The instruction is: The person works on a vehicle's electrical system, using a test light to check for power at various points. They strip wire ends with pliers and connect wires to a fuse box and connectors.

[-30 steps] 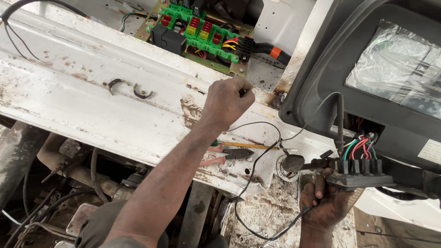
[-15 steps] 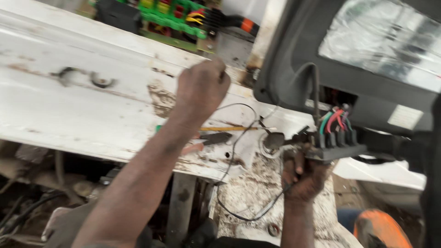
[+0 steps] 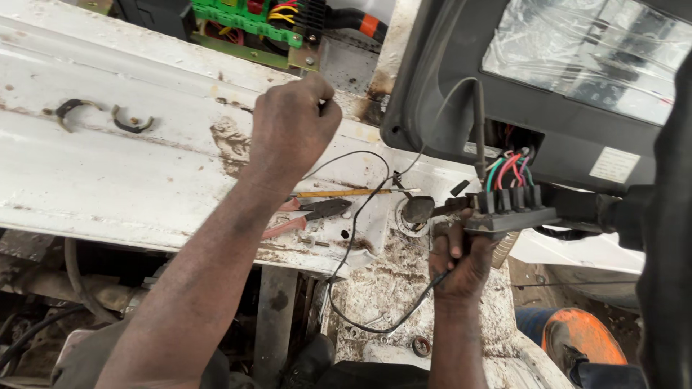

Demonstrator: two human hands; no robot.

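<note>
The left hand is fisted above the white panel, its grip pressed together on what looks like the end of the thin black wire, though the fist hides the pinch itself. The right hand has its grip wrapped around the underside of a black connector block, held just off the panel's right end, under the dark housing. The wire loops from the fist down past the pliers and back up to the right hand. The likeliest trouble, as I judge it, is a pull: if the fist draws the wire taut, the slack could catch on the pliers or the thin yellow rod and drag them off the panel's near edge into the gap below. A hard tug could also strain the coloured leads running from the block into the housing. Room is tight on the right, where the housing overhangs the block and leaves little space upward. Leftward the panel offers broad flat room, broken only by two small curved clips. The green board sits beyond the far edge, near the fist.
</note>
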